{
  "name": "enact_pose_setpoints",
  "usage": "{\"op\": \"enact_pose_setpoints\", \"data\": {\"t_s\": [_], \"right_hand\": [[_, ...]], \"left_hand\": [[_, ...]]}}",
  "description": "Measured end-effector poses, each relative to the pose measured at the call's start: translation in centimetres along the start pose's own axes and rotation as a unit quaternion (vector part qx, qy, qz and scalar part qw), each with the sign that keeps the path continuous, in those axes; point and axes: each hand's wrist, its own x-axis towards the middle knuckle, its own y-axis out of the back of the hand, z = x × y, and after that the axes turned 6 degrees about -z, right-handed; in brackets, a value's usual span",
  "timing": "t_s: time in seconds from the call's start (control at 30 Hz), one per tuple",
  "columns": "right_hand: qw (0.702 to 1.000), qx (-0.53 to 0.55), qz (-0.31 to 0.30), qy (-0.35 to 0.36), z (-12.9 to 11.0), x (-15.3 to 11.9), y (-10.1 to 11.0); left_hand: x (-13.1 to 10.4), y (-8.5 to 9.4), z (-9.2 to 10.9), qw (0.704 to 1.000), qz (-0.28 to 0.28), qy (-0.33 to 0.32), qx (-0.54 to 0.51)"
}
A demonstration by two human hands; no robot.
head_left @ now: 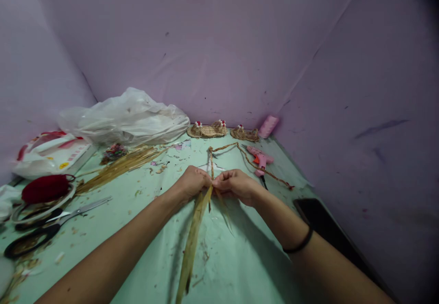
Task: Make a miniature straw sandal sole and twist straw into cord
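My left hand (194, 180) and my right hand (235, 185) meet at the middle of the table, both closed in a pinch on the same dry fiber cord. The twisted brown cord (224, 147) runs up from my fingertips, bends, and trails right to a knotted-looking end. Below my hands hang loose flat straw strips (194, 244), the widest reaching toward the near edge. My fingers hide the spot where cord and strips join. Just right of the cord lies a pink glue gun (260, 158).
Scissors (73, 212), a dark red yarn bundle (45, 189) and a straw bundle (120, 169) lie left. Behind are a plastic bag (133, 119), small woven slippers (207, 131) and a pink roll (268, 126) by the wall. A dark phone-like slab (318, 217) is at right.
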Motion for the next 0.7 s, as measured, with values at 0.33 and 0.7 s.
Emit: {"op": "enact_pose_setpoints", "data": {"t_s": [0.33,0.7], "right_hand": [[0.997,0.044,-0.061,-0.029,1.1,1.3,1.1],[0.998,0.055,0.023,0.017,1.8,0.8,-0.3]], "left_hand": [[0.2,0.7,-0.4,0.981,-0.033,-0.049,0.185],[-2.6,-0.3,2.3,0.846,0.038,0.0,0.532]]}}
